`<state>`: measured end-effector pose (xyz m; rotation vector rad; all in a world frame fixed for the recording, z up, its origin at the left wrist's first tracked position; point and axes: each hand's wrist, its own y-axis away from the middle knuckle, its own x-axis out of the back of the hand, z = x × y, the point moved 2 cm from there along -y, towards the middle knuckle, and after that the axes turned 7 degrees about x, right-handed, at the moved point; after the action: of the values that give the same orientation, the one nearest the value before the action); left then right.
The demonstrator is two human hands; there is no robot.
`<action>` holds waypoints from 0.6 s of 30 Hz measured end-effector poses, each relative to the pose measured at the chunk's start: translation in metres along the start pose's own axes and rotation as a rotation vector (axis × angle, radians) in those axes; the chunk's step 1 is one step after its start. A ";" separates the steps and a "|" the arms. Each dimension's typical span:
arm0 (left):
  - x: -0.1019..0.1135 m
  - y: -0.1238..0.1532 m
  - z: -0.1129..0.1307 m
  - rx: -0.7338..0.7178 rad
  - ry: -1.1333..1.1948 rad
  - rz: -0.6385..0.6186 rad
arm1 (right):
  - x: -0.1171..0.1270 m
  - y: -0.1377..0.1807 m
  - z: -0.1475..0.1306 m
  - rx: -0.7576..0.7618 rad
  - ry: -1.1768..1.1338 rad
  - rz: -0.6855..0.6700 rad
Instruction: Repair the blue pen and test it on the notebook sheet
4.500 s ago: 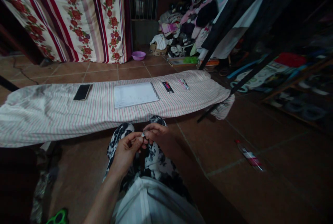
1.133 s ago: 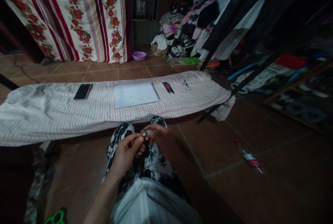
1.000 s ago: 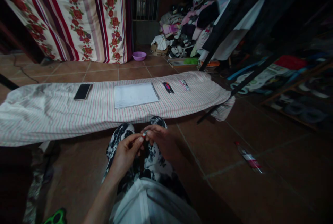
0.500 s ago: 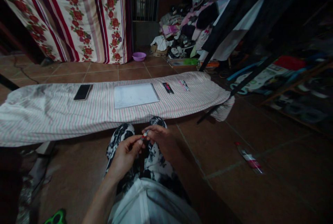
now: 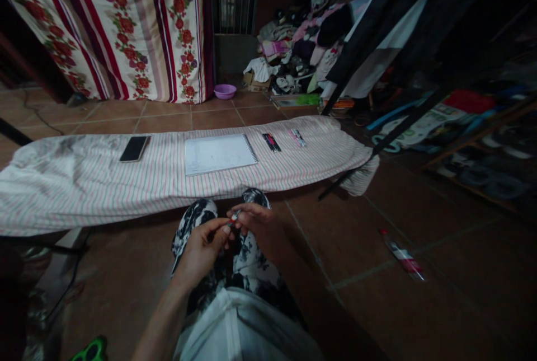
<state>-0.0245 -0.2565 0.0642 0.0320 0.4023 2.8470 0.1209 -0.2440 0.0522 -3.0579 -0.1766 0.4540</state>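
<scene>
Both my hands meet above my knees, fingers pinched on a small red-and-white object (image 5: 234, 219). My left hand (image 5: 206, 246) grips its near end between thumb and forefinger. At the far end, the fingers of my right hand (image 5: 258, 225) close round it. Much of the object is covered by fingers, and its kind is too small to tell. Beyond my knees, a spiral notebook (image 5: 220, 154) lies open on a striped cloth (image 5: 159, 184). To its right are several dark pens (image 5: 272, 143) and a small group of pink-and-white pens (image 5: 297, 137).
A black phone (image 5: 134, 149) lies left of the notebook. A plastic bottle (image 5: 403, 256) lies on the tiled floor at right. A purple basin (image 5: 225, 91) sits behind the cloth-covered surface, near a heap of clothes (image 5: 310, 36). A dark slanted post (image 5: 356, 42) rises at right.
</scene>
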 end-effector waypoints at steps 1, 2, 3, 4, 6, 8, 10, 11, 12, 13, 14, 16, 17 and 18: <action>0.000 0.000 0.000 0.009 0.003 -0.014 | 0.000 0.000 0.000 0.002 0.007 0.006; 0.001 0.000 0.001 0.014 0.007 -0.023 | 0.000 -0.001 0.000 0.011 0.011 0.020; 0.001 0.000 0.001 0.018 0.009 -0.030 | 0.000 -0.001 -0.001 0.024 0.010 0.043; 0.002 0.001 0.001 0.024 0.012 -0.030 | 0.000 -0.002 -0.001 0.036 0.002 0.078; 0.005 0.001 0.001 0.046 0.021 -0.021 | 0.002 -0.004 -0.001 0.049 -0.016 0.156; 0.008 0.001 -0.001 0.074 0.026 -0.013 | 0.003 -0.005 -0.001 0.037 -0.025 0.195; 0.010 0.002 -0.003 0.076 0.023 -0.001 | 0.004 -0.006 -0.001 0.022 -0.024 0.184; 0.011 0.002 -0.005 0.068 0.015 0.008 | 0.003 -0.007 -0.001 0.017 -0.026 0.169; 0.012 0.002 -0.006 0.058 0.005 0.021 | 0.003 -0.007 -0.001 0.014 -0.030 0.157; 0.012 0.001 -0.008 0.048 -0.005 0.033 | 0.003 -0.006 -0.001 0.014 -0.036 0.149; 0.013 0.001 -0.009 0.039 -0.016 0.046 | 0.002 -0.006 -0.001 0.016 -0.042 0.144; 0.013 0.001 -0.011 0.025 -0.041 0.066 | 0.002 -0.006 -0.001 0.023 -0.041 0.135; 0.013 0.001 -0.012 0.020 -0.052 0.077 | 0.002 -0.006 -0.002 0.027 -0.037 0.132; 0.013 0.001 -0.011 0.015 -0.062 0.086 | 0.002 -0.006 -0.002 0.031 -0.033 0.130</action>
<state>-0.0381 -0.2567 0.0532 0.1432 0.4182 2.9187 0.1223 -0.2378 0.0538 -3.0446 0.0282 0.5086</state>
